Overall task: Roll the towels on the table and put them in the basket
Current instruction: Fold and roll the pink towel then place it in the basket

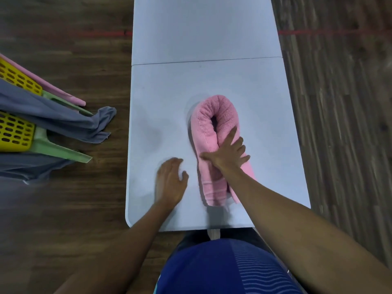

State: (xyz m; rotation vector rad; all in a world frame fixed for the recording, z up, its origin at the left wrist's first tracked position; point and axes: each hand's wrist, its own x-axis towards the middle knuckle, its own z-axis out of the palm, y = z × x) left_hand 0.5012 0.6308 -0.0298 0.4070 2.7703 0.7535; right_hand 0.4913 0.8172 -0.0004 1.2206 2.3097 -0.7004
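Note:
A pink towel (214,122), rolled lengthwise and bent double into a U shape, lies on the white table (201,39) near its front edge. My right hand (228,152) lies flat across the towel's middle, fingers spread and straight, thumb against its left side, pressing it down. My left hand (170,180) hovers or rests on the bare table just left of the towel, fingers loosely curled, holding nothing. A yellow perforated basket (14,132) stands on the floor at the far left, with grey-blue towels (63,119) draped over it.
Green and pink plastic frame legs (63,152) stick out beside the basket on the wooden floor. A seam crosses the table behind the towel. Red tape lines mark the floor on both sides. My body stands at the table's front edge.

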